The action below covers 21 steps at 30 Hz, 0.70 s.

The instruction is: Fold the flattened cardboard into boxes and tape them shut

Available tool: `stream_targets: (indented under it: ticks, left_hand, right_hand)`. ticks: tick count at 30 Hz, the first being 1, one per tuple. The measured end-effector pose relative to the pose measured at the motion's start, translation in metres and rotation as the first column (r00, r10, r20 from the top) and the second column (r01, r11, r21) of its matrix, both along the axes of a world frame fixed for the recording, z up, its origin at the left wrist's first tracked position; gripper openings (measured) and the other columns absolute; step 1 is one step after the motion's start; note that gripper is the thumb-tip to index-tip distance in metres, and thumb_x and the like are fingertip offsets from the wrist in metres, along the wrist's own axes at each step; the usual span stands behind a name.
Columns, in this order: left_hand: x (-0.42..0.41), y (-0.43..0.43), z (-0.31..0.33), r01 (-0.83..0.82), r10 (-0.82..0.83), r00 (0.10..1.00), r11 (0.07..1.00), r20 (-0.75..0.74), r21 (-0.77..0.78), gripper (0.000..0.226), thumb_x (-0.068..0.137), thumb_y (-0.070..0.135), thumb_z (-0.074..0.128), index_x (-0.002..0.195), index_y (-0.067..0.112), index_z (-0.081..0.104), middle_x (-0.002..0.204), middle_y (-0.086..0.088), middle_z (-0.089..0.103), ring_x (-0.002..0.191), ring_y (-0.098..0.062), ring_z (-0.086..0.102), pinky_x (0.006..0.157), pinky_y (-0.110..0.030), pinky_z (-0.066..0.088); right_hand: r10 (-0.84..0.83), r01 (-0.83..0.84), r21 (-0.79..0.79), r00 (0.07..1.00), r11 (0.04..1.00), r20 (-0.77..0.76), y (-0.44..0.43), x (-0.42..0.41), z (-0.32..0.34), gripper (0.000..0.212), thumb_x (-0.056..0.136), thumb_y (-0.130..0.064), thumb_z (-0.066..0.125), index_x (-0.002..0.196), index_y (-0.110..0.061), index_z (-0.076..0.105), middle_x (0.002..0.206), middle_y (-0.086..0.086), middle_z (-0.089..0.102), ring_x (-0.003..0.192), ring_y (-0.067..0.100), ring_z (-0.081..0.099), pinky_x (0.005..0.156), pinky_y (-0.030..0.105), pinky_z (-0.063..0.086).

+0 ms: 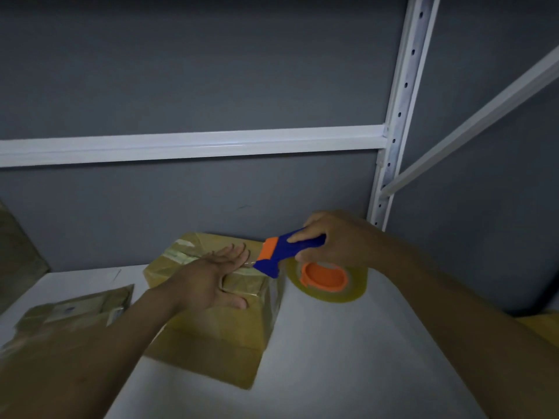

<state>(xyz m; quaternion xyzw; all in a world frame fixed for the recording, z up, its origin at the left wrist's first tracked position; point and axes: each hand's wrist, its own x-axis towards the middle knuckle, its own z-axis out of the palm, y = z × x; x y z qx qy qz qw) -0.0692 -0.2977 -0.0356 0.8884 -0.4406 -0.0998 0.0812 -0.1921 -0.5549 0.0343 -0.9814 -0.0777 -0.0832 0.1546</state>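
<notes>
A grey wall [181, 71] closes off the back, crossed by a white rack beam [193, 143] that meets a perforated post [402, 95] on the right; a diagonal brace [472, 125] runs off from the post. On the white worktop [348, 358], a second, flatter carton [69, 316] with shiny tape on it lies at the left edge, apart from the main box. A brown sheet [18, 246] leans at the far left, too dim to make out. A yellow shape [541, 325] shows at the right edge, partly behind the right forearm.

The box [217, 337] stands in the middle of the worktop, its far side close to the wall. The left grip [211, 276] lies released and flat on the box top, fingers straight, thumb over the near edge. The right grip [335, 240] is clenched round the blue handle of the dispenser [281, 252]. The dispenser's orange-and-blue head sits at the right edge of the box top, just beside the left fingertips [242, 249]. The tape roll [357, 285] hangs off to the box's right, above the worktop.
</notes>
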Motion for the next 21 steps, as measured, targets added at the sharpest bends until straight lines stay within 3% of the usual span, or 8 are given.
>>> stream_targets:
  ticks: [3,6,9,11,14,18,21]
  left_hand:
    - [0.005,0.004,0.001,0.0,0.0,1.0,1.0,-0.022,-0.022,0.118,0.038,0.104,0.029,0.141,0.053,0.002,0.148,0.033,-0.009,0.139,0.009,-0.011,0.111,-0.016,-0.001]
    - [0.006,0.005,0.001,0.001,-0.002,0.999,1.0,-0.035,-0.018,0.112,0.037,0.103,0.03,0.135,0.058,0.003,0.148,0.033,-0.007,0.14,0.008,-0.01,0.112,-0.018,0.001]
    - [0.008,0.003,0.001,0.011,-0.013,1.0,0.998,0.028,0.055,0.114,0.038,0.105,0.021,0.137,0.055,-0.007,0.15,0.03,-0.014,0.141,0.004,-0.015,0.117,-0.026,0.0]
    - [0.008,0.001,0.0,0.032,-0.043,0.995,0.992,0.089,0.119,0.113,0.042,0.103,0.017,0.138,0.053,-0.016,0.15,0.027,-0.021,0.141,0.001,-0.019,0.12,-0.033,-0.001]
    - [0.004,-0.006,-0.004,0.089,-0.102,0.989,0.989,0.11,0.118,0.111,0.052,0.096,0.026,0.142,0.048,-0.02,0.15,0.027,-0.025,0.14,0.002,-0.024,0.121,-0.033,-0.002]
    - [0.003,-0.01,-0.006,0.074,-0.081,0.992,0.995,0.098,0.073,0.11,0.072,0.071,0.063,0.149,0.043,-0.01,0.15,0.03,-0.019,0.139,0.005,-0.02,0.118,-0.026,-0.006]
    - [0.008,-0.01,-0.005,0.068,-0.074,0.994,0.995,0.079,0.073,0.114,0.057,0.085,0.055,0.146,0.048,-0.007,0.15,0.031,-0.014,0.14,0.006,-0.015,0.121,-0.032,0.0]
  right_hand:
    - [-0.04,0.041,0.032,0.998,0.999,-0.049,-0.008,-0.013,-0.01,0.041,0.082,-0.048,0.068,0.122,-0.038,0.063,0.108,-0.007,0.056,0.099,0.008,0.053,0.085,0.026,0.044]
    - [-0.09,0.099,0.252,0.995,0.963,-0.048,-0.012,-0.03,-0.034,0.042,0.081,-0.039,0.073,0.122,-0.039,0.061,0.112,-0.009,0.054,0.104,0.007,0.053,0.088,0.024,0.044]
    - [-0.113,0.126,0.279,0.992,0.952,-0.061,-0.004,-0.038,-0.065,0.05,0.083,-0.037,0.071,0.128,-0.045,0.052,0.113,-0.016,0.045,0.102,0.003,0.047,0.078,0.007,0.036]
    - [-0.12,0.133,0.306,0.991,0.943,-0.061,0.002,-0.037,-0.083,0.052,0.084,-0.038,0.069,0.128,-0.052,0.044,0.115,-0.014,0.045,0.102,0.002,0.046,0.075,0.003,0.033]
    - [-0.127,0.155,0.369,0.987,0.916,-0.101,0.011,-0.032,-0.096,0.06,0.083,-0.043,0.069,0.135,-0.049,0.04,0.119,-0.014,0.047,0.105,0.003,0.047,0.076,0.007,0.035]
    - [-0.154,0.168,0.467,0.986,0.868,-0.069,0.028,-0.027,-0.11,0.061,0.08,-0.049,0.07,0.134,-0.048,0.043,0.119,-0.013,0.051,0.107,0.005,0.051,0.081,0.013,0.043]
    - [-0.184,0.174,0.473,0.983,0.864,-0.025,0.031,-0.033,-0.118,0.06,0.081,-0.046,0.071,0.134,-0.046,0.044,0.118,-0.009,0.052,0.109,0.007,0.052,0.088,0.023,0.05]
